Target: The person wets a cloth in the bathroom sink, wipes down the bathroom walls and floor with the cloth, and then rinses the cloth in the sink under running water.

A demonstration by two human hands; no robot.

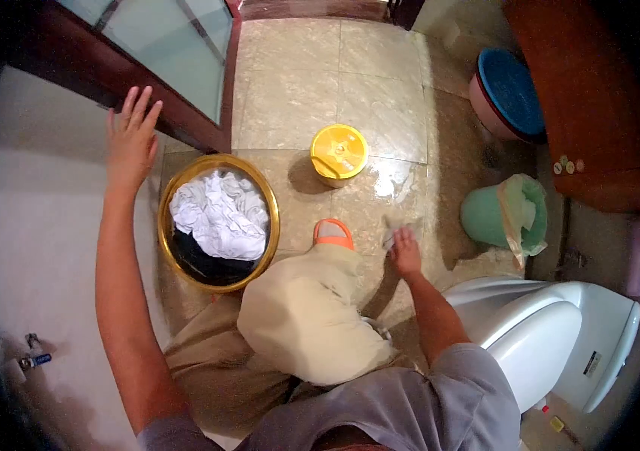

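Observation:
My left hand [132, 143] is stretched out at the upper left with its fingers apart and nothing in it. Its fingertips overlap the dark red door frame beside the pale wall; whether they touch is unclear. Low over the tiled floor, my right hand [406, 254] presses on a small greyish cloth [392, 222], mostly covered by the fingers. A wet, shiny patch [391, 177] lies on the tiles just beyond it. Between my hands stands a bucket with a yellow lid [339, 150]. Below my left hand is a gold-rimmed basin [274, 225] of white and black clothes [222, 218].
A white toilet [538, 338] is close on my right, with a green bin [482, 214] lined with a bag beyond it. Blue and pink basins [512, 90] lean near a wooden cabinet [598, 98]. A glass-panelled door [177, 52] stands at upper left; a wall tap [33, 361] sits lower left.

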